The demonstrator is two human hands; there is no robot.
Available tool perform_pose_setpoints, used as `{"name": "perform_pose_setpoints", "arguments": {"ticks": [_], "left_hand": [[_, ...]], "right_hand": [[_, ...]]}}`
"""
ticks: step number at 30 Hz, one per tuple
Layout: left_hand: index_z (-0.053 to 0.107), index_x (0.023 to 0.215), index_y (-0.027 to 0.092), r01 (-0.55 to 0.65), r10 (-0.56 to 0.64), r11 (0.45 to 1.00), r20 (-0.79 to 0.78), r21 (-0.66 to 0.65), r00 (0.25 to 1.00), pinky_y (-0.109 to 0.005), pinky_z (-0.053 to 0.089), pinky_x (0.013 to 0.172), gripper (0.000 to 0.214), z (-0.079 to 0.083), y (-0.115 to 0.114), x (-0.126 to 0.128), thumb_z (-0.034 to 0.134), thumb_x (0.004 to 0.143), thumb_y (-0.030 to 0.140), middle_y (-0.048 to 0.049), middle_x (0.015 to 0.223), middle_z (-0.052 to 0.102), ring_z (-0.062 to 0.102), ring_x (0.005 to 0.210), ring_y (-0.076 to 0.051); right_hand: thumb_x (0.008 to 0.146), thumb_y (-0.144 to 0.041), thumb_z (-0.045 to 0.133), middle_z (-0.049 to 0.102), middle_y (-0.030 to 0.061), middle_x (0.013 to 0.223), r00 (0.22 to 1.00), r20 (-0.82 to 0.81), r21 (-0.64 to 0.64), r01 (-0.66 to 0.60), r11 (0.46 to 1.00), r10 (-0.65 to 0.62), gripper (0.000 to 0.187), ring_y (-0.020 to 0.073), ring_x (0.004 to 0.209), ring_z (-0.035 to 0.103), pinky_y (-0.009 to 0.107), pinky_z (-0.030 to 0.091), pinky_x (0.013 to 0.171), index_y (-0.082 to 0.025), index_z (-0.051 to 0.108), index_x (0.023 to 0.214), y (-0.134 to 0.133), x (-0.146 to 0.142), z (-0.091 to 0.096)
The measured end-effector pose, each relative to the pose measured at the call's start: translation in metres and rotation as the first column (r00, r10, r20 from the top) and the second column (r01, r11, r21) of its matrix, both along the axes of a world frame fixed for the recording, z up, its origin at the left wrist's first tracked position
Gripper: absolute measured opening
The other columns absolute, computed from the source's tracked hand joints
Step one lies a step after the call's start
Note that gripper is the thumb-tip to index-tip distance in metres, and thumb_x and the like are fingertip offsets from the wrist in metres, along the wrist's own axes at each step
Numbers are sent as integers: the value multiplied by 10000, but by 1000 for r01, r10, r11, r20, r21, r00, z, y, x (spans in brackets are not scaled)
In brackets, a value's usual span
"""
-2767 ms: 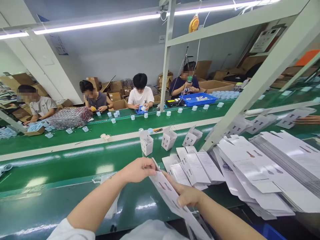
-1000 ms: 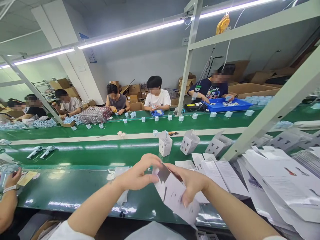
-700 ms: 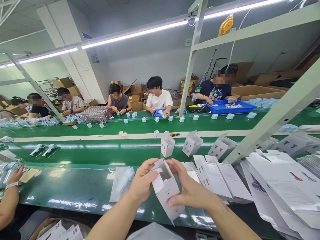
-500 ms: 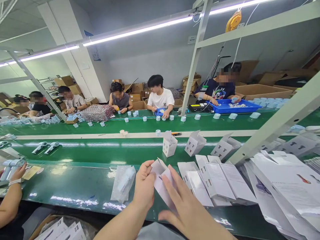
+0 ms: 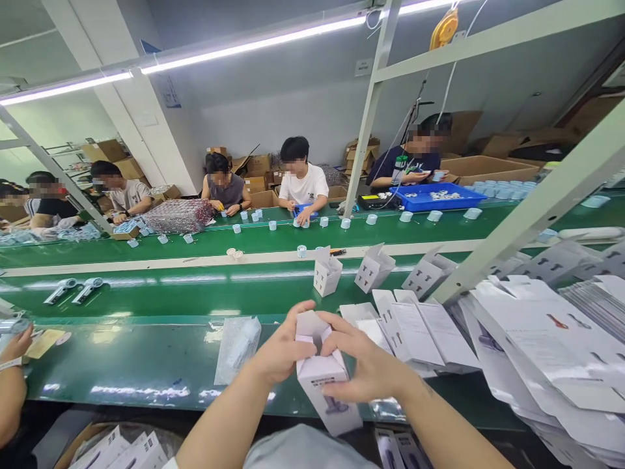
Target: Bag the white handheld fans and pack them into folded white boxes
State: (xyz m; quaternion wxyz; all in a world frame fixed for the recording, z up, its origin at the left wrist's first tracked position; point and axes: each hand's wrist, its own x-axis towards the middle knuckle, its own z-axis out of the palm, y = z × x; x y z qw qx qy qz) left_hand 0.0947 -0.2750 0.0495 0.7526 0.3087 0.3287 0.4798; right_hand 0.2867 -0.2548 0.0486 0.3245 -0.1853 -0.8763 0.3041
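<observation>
I hold a small white carton [image 5: 325, 384] upright above the near edge of the green belt [image 5: 146, 361]. My left hand [image 5: 280, 352] grips its left side, thumb up by the open top flap. My right hand [image 5: 364, 365] wraps its right side, fingers curled over the top. A picture of a product is printed on the carton's lower front. Flat white carton blanks [image 5: 415, 329] lie just to the right of my hands.
Three folded white cartons [image 5: 327, 273] stand on the belt beyond my hands. A clear plastic bag [image 5: 237, 345] lies to the left. A large pile of blanks [image 5: 551, 345] fills the right. Another person's hand [image 5: 14, 348] is at far left. Several workers sit across the line.
The flat blank I held has been opened into a box shape and turned upright. Both hands have closed around its sides. My view has swung left.
</observation>
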Motion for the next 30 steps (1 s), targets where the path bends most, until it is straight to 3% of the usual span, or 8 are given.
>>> {"name": "perform_pose_setpoints", "arguments": {"ticks": [3, 6, 8, 10, 14, 17, 21, 30], "left_hand": [[634, 1145, 202, -181, 183, 983, -148, 31, 972, -262, 466, 636, 552, -3, -6, 11, 721, 602, 143, -43, 939, 697, 632, 776, -182], [682, 1064, 204, -439, 455, 890, -219, 122, 863, -325, 507, 783, 384, -8, -13, 16, 655, 681, 202, -63, 1075, 703, 646, 944, -223], [709, 1062, 220, -407, 476, 876, -327, 257, 816, -380, 465, 948, 338, -8, -18, 12, 635, 733, 232, -81, 1225, 667, 591, 1149, -264], [733, 1046, 229, -199, 369, 901, -441, 385, 818, -416, 378, 1060, 307, -5, -22, 4, 657, 748, 245, -92, 1387, 569, 465, 1320, -302], [722, 878, 211, 92, 78, 938, -462, 335, 884, -400, 440, 955, 153, 8, -21, -8, 713, 737, 269, -83, 1536, 388, 451, 1317, -339], [636, 930, 228, -22, 84, 979, -297, 204, 951, -297, 485, 737, 307, 10, -18, -2, 746, 647, 179, -84, 1338, 567, 613, 1018, -238], [587, 953, 214, -185, 209, 976, -256, 116, 944, -232, 447, 610, 408, 3, -23, 12, 676, 576, 87, -20, 944, 640, 567, 719, -133], [581, 868, 212, -247, 263, 965, -289, 91, 920, -273, 462, 751, 333, 0, -36, 16, 600, 560, 86, -36, 1146, 579, 567, 944, -190]], "right_hand": [[757, -204, 714, 283, 119, 1551, 991, 76, 8, 109, 994, -109, 392, 319, 1410, 351, 454, 424, 1076, -243, 573, 1122, -12, -3, 2], [768, -275, 724, 169, 167, 1594, 921, 56, -22, 388, 921, -387, 819, 343, 1447, 270, 535, 376, 1114, -250, 276, 1452, -34, -18, -9], [709, -299, 766, 289, 208, 1533, 856, 24, -110, 516, 850, -517, 974, 360, 1383, 386, 544, 445, 1054, -226, 167, 1473, -45, -29, -22], [695, -270, 756, 463, 195, 1404, 817, 4, -201, 565, 800, -576, 903, 340, 1233, 553, 510, 525, 954, -225, 221, 1420, -48, -36, -33], [691, -218, 729, 539, 147, 1326, 847, -59, -192, 509, 839, -528, 784, 307, 1171, 599, 470, 531, 942, -242, 312, 1354, -45, -33, -39], [708, -192, 709, 526, 141, 1344, 884, -100, -111, 446, 888, -456, 753, 293, 1211, 572, 450, 517, 970, -250, 324, 1353, -44, -26, -33], [715, -144, 684, 519, 146, 1348, 921, -89, -70, 374, 925, -379, 745, 279, 1218, 567, 437, 511, 981, -244, 317, 1355, -45, -23, -28], [736, -182, 722, 500, 142, 1376, 966, 18, -172, 258, 951, -259, 780, 276, 1239, 551, 432, 506, 983, -253, 308, 1393, -42, -17, -24]]}}
